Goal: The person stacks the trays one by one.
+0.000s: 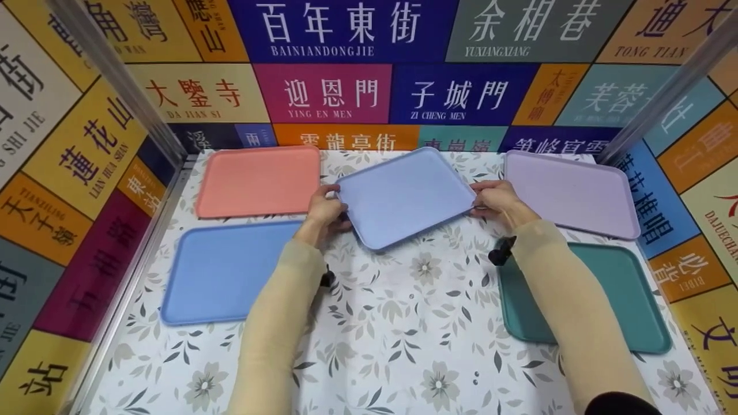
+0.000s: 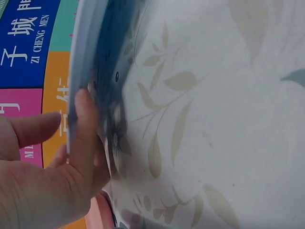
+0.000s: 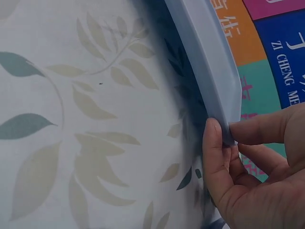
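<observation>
A light periwinkle tray (image 1: 406,196) is held above the table at the back middle, turned so its right side sits farther back. My left hand (image 1: 326,212) grips its left edge, thumb over the rim and fingers beneath. On the opposite side my right hand (image 1: 497,200) pinches the right edge. In the left wrist view the tray (image 2: 86,52) shows edge-on, with the left hand (image 2: 52,171) at its rim. The right wrist view has the tray's side (image 3: 209,71) between thumb and fingers of the right hand (image 3: 257,176), a shadow lying on the cloth below.
A coral tray (image 1: 259,181) lies back left, with a blue tray (image 1: 219,271) in front of it. At the right are a lilac tray (image 1: 573,193) and a green tray (image 1: 599,294), partly under the right forearm. Printed walls (image 1: 323,92) border the floral tablecloth (image 1: 403,346).
</observation>
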`<action>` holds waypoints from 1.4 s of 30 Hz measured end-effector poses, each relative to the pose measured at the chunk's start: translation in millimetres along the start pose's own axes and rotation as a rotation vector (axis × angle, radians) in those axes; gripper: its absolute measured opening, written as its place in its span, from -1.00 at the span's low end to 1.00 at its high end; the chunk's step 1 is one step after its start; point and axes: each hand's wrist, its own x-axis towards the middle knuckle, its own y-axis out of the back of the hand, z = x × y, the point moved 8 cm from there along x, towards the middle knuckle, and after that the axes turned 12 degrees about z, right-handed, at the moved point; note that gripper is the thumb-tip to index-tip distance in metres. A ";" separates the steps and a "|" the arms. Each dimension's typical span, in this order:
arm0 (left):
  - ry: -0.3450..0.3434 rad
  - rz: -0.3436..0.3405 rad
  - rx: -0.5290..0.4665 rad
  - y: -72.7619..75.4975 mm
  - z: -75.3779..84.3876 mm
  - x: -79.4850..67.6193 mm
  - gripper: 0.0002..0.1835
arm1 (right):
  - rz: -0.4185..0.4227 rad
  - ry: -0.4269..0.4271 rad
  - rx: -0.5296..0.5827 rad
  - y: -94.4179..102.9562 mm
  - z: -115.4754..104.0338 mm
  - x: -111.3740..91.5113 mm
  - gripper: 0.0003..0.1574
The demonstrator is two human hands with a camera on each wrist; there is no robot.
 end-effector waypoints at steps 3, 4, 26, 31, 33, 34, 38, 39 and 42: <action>-0.021 -0.005 -0.015 -0.6 2.6 -0.3 -0.25 | 0.005 -0.002 0.022 4.3 -2.2 -3.9 -0.08; -0.026 -0.008 -0.024 -1.0 3.4 -0.3 -0.24 | 0.008 -0.003 0.030 5.7 -2.8 -4.9 -0.08; -0.091 0.011 -0.229 -0.7 9.5 -7.9 -0.18 | 0.208 0.085 0.644 -23.8 1.5 -55.5 -0.09; -0.097 0.019 -0.243 -4.0 10.9 -10.4 -0.16 | 0.252 0.123 0.703 -50.1 4.0 -74.4 0.03; -0.101 0.024 -0.243 -5.1 11.4 -11.0 -0.16 | 0.252 0.127 0.702 -59.2 5.5 -79.3 0.08; -0.101 0.026 -0.245 -5.7 11.3 -11.1 -0.16 | 0.250 0.129 0.701 -63.2 6.0 -81.3 0.10; -0.097 0.032 -0.250 -8.1 10.9 -11.2 -0.16 | 0.236 0.137 0.671 -75.9 6.8 -87.1 0.17; -0.095 0.034 -0.251 -8.7 10.8 -11.2 -0.16 | 0.233 0.142 0.662 -78.0 6.6 -88.5 0.18; -0.092 0.039 -0.258 -9.9 11.1 -11.5 -0.16 | 0.207 0.148 0.626 -83.9 5.7 -93.0 0.24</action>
